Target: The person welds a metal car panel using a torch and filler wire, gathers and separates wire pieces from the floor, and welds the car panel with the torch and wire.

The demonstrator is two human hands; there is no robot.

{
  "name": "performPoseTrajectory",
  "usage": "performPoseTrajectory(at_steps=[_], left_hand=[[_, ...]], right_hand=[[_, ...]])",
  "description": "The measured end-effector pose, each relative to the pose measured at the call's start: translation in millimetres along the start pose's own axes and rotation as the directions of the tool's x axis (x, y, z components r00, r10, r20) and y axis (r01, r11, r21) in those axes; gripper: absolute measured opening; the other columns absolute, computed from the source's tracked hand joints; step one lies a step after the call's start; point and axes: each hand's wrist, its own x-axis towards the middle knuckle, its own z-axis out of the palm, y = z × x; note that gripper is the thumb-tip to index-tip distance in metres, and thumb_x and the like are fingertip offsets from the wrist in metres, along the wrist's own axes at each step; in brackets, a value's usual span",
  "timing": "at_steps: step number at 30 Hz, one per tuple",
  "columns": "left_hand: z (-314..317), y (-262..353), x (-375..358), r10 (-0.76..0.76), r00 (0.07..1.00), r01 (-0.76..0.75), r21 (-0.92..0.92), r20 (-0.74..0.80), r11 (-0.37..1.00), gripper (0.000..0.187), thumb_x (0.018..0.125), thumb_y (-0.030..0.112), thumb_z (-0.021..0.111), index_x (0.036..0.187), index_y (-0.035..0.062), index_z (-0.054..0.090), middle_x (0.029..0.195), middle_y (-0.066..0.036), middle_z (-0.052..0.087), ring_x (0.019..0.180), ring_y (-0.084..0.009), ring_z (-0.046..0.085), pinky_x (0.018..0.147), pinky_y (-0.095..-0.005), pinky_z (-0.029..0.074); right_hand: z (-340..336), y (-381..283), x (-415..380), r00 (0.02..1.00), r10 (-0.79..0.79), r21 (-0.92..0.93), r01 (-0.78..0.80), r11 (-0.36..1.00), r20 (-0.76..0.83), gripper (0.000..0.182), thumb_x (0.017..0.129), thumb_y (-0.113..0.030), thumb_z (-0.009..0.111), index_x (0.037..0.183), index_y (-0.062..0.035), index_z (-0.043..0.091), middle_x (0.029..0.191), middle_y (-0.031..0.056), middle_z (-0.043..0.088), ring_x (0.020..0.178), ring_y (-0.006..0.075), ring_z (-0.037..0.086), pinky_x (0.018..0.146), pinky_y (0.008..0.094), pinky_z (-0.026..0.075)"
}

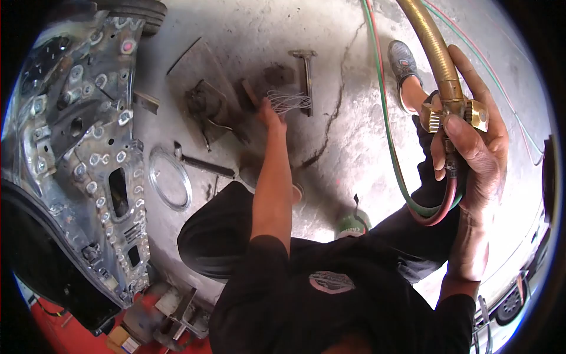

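My right hand [477, 138] is raised at the right and grips a brass gas torch [442, 71] at its valve knobs. Red and green hoses [439, 209] loop from under the handle. My left hand [270, 113] reaches far down to the concrete floor and touches a bundle of thin wire rods [289, 101]. The fingers are on the rods' end; whether they grip the rods is unclear. I am crouched, with my black-clad knee [221, 230] under the left arm.
A bare metal car body panel [82, 147] with several holes fills the left. On the floor lie a hammer [203, 164], a wire ring [171, 180], a T-shaped bar [306, 76] and scrap plates [206, 106]. A green can [352, 224] and my shoe [404, 62] are nearby.
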Motion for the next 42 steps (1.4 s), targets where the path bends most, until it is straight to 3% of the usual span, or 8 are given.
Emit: performPoseTrajectory(at_steps=[7,10,14,21,32,35,38,42], left_hand=[[-27,-5,25,-0.069,0.977,0.004,0.303,0.202,0.953,0.021,0.095,0.017,0.074,0.113,0.0056,0.069,0.101,-0.008,0.072,0.082,-0.0265,0.073,0.066,-0.0447,0.063],[-8,25,9,-0.069,0.976,0.002,0.311,0.205,0.95,0.022,0.101,0.013,0.068,0.119,0.001,0.065,0.11,-0.015,0.073,0.094,-0.0318,0.074,0.079,-0.0485,0.063],[22,49,20,0.338,0.919,-0.369,0.139,0.204,0.919,0.015,0.101,0.004,0.062,0.114,-0.0022,0.066,0.106,-0.012,0.071,0.091,-0.0255,0.07,0.082,-0.0395,0.058],[111,101,-9,0.844,0.502,-0.844,0.317,0.187,0.432,0.019,0.107,-0.002,0.049,0.123,-0.0062,0.058,0.108,-0.018,0.07,0.09,-0.0282,0.07,0.081,-0.04,0.057],[76,90,-91,0.768,0.422,-0.818,0.568,0.481,0.093,0.029,0.108,0.004,0.052,0.135,-0.0067,0.058,0.115,-0.021,0.074,0.1,-0.0318,0.074,0.087,-0.0404,0.058],[47,83,-103,0.669,0.53,-0.794,0.581,0.521,0.177,0.034,0.108,0.01,0.056,0.139,-0.0026,0.059,0.124,-0.027,0.071,0.107,-0.0437,0.072,0.093,-0.0464,0.055],[32,67,-119,0.598,0.49,-0.777,0.628,0.634,-0.029,0.035,0.106,0.012,0.06,0.137,-0.0036,0.062,0.124,-0.028,0.071,0.111,-0.0463,0.069,0.094,-0.0481,0.054],[18,43,-144,0.501,0.563,-0.77,0.637,0.657,0.029,0.035,0.103,0.011,0.063,0.134,-0.0052,0.064,0.128,-0.028,0.068,0.113,-0.0467,0.066,0.096,-0.0502,0.052]], right_hand=[[-1,2,1,1.0,0.005,-0.032,-0.005,0.999,-0.001,0.088,0.087,-0.027,0.08,0.157,0.009,0.041,0.097,0.0149,0.072,0.052,0.0118,0.065,0.046,0.0209,0.053],[1,-1,1,1.0,0.018,-0.043,-0.017,0.999,0.014,0.088,0.087,-0.028,0.08,0.157,0.0086,0.041,0.098,0.0152,0.072,0.052,0.0121,0.065,0.046,0.0214,0.053],[2,-4,-1,1.0,0.013,-0.063,-0.012,0.998,0.023,0.088,0.087,-0.028,0.079,0.157,0.0085,0.041,0.099,0.0154,0.072,0.052,0.0122,0.064,0.047,0.0223,0.053],[0,-3,-1,0.999,0.03,-0.048,-0.029,0.998,0.033,0.086,0.088,-0.026,0.077,0.158,0.0083,0.041,0.1,0.0162,0.072,0.051,0.0118,0.063,0.046,0.0219,0.052],[-7,-5,-2,0.999,0.004,0.018,-0.004,1.0,0.032,0.085,0.088,-0.024,0.076,0.158,0.0082,0.041,0.099,0.0163,0.074,0.05,0.0111,0.063,0.047,0.0213,0.051],[-9,-8,-4,0.998,0.003,0.011,-0.003,1.0,0.063,0.083,0.088,-0.022,0.075,0.157,0.0084,0.041,0.097,0.0157,0.075,0.05,0.0106,0.062,0.048,0.0208,0.051],[-3,-12,-8,0.998,0.0,0.049,-0.004,0.999,0.068,0.076,0.089,-0.018,0.073,0.155,0.0076,0.045,0.093,0.0141,0.074,0.051,0.0106,0.061,0.049,0.0218,0.05],[0,-6,-9,0.994,-0.035,0.132,0.021,0.991,0.101,0.068,0.09,-0.017,0.075,0.15,0.0053,0.054,0.085,0.0102,0.068,0.055,0.0127,0.063,0.05,0.0246,0.049]])
